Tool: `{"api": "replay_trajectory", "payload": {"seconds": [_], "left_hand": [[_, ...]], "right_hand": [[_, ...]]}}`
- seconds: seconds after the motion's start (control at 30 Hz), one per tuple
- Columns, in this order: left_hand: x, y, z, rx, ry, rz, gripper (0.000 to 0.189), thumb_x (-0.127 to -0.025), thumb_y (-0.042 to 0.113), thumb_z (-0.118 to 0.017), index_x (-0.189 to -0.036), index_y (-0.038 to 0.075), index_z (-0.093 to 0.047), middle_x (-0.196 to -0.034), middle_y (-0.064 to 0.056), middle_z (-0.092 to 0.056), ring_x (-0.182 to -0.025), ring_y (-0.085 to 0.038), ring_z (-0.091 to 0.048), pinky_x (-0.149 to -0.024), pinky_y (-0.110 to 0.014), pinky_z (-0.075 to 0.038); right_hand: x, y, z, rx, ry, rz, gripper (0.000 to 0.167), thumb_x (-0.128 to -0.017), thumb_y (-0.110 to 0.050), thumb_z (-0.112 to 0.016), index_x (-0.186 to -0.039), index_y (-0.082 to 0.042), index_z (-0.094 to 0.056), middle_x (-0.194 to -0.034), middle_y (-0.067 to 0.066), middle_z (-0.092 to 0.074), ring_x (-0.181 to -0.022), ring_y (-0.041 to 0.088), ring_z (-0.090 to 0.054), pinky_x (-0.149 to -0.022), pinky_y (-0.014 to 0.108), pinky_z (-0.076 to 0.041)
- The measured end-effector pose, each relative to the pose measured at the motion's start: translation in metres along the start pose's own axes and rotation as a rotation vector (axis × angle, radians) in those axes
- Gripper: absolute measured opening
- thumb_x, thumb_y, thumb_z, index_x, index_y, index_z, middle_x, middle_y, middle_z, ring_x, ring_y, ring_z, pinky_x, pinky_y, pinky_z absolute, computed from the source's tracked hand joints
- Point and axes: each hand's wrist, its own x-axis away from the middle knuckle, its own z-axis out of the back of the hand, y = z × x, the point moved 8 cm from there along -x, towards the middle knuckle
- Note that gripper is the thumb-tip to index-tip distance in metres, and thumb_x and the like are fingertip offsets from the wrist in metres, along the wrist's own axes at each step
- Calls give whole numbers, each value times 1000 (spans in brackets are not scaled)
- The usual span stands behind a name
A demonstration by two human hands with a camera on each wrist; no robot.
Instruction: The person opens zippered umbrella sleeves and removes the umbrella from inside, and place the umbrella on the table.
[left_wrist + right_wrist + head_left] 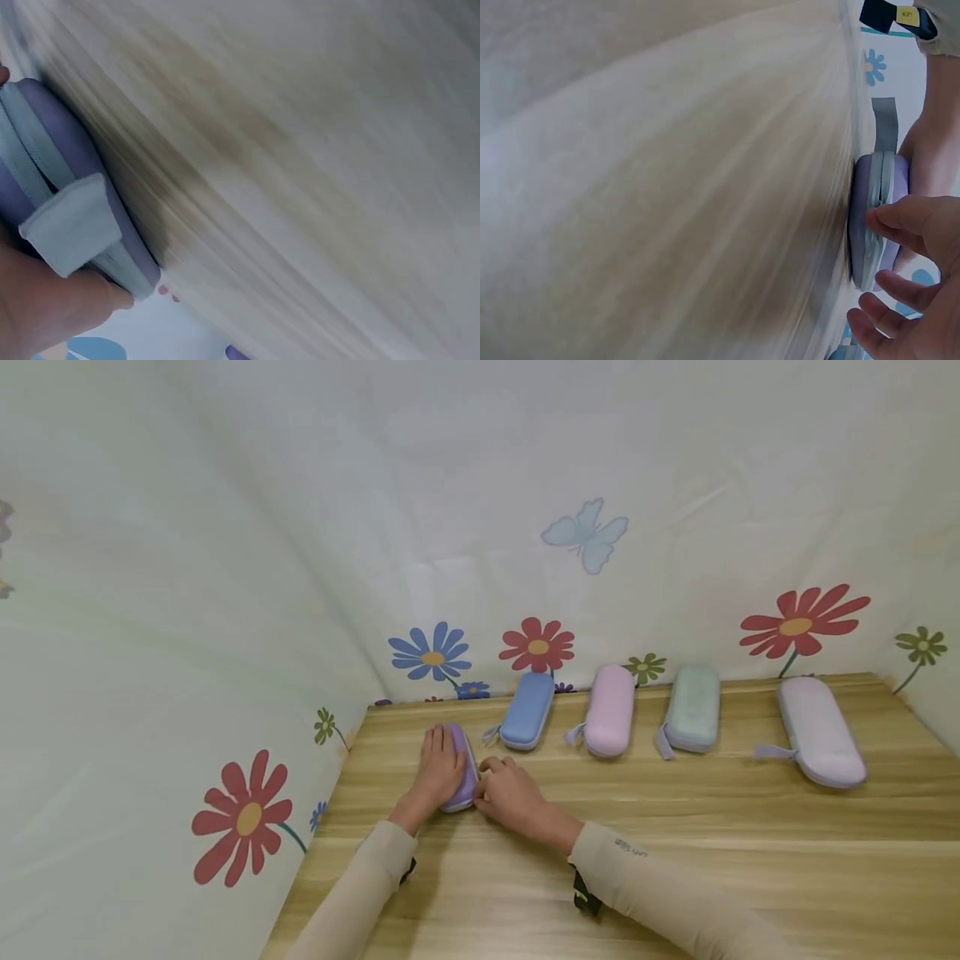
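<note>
A purple zip case [467,781] lies on the table at its left side. Over its top rests my left hand [437,770], holding it with the fingers along one side and the thumb [67,304] on the zipper side. My right hand [513,793] is at the case's right side. In the right wrist view its thumb and index finger pinch at the zipper [876,247], the other fingers spread apart. The small pull is hidden by the fingertips. A short dark gap shows in the zipper near the grey fabric tab [75,225].
Behind, a blue case [528,710], a pink case [610,710], a green case [693,708] and a pale lilac case [821,731] stand spaced in a row on the wooden table [675,877]. A flower-printed white sheet [480,527] borders the table's back and sides.
</note>
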Motion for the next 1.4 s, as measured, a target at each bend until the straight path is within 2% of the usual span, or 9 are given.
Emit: {"api": "replay_trajectory", "payload": {"seconds": [0.17,0.37,0.5,0.63,0.87,1.1,1.27,1.4], "left_hand": [[2,-5,-5,-25,-7,-39,63,-110,25,-33,-153,-18,-19,-160,-39,-14,-153,-48,-6,-124,-53,-7],[2,-4,-4,-48,-1,-86,63,-110,25,-33,-152,-20,-19,-159,-40,-17,-153,-47,-9,-124,-53,-7],[1,-6,-6,-74,-31,-84,64,-110,28,-29,-154,-18,-16,-161,-39,-13,-153,-45,-5,-124,-52,-6],[1,-8,-7,-77,-55,-83,65,-111,30,-26,-155,-16,-13,-163,-36,-8,-154,-43,-1,-125,-50,-3],[3,-11,-8,-78,-62,-103,65,-111,32,-27,-156,-14,-14,-163,-35,-10,-154,-43,-3,-125,-50,-5],[5,-8,-9,-91,-84,-173,65,-111,31,-28,-156,-14,-15,-163,-35,-12,-153,-46,-4,-124,-53,-9],[8,-10,-15,-125,-141,-202,67,-112,35,-24,-158,-11,-8,-165,-31,-3,-154,-42,2,-124,-50,-4],[10,-10,-16,-123,-173,-209,67,-113,36,-23,-158,-10,-7,-166,-29,-1,-155,-40,5,-125,-48,-2]], "right_hand": [[1,6,-3,36,0,-42,7,-88,-28,-79,-84,-23,-82,-122,10,-66,-106,30,-62,-82,41,-55],[1,10,3,37,8,-57,8,-89,-29,-79,-84,-24,-82,-123,9,-64,-103,34,-61,-71,43,-57],[1,11,4,44,-8,-73,8,-90,-29,-77,-85,-25,-82,-125,8,-63,-104,33,-60,-69,42,-56],[1,13,2,67,-18,-91,9,-91,-29,-75,-88,-26,-83,-127,8,-62,-106,33,-59,-70,43,-56],[0,18,3,92,-7,-128,8,-91,-29,-76,-91,-26,-82,-128,7,-62,-106,32,-59,-73,46,-55],[-2,27,2,93,20,-157,8,-92,-29,-75,-90,-26,-82,-126,6,-62,-108,30,-58,-72,44,-56],[-1,31,-2,65,7,-176,8,-93,-29,-75,-91,-26,-81,-127,5,-62,-110,30,-57,-75,45,-55],[-2,32,-2,71,10,-178,8,-92,-31,-76,-90,-26,-82,-130,7,-61,-114,32,-54,-82,50,-52]]}}
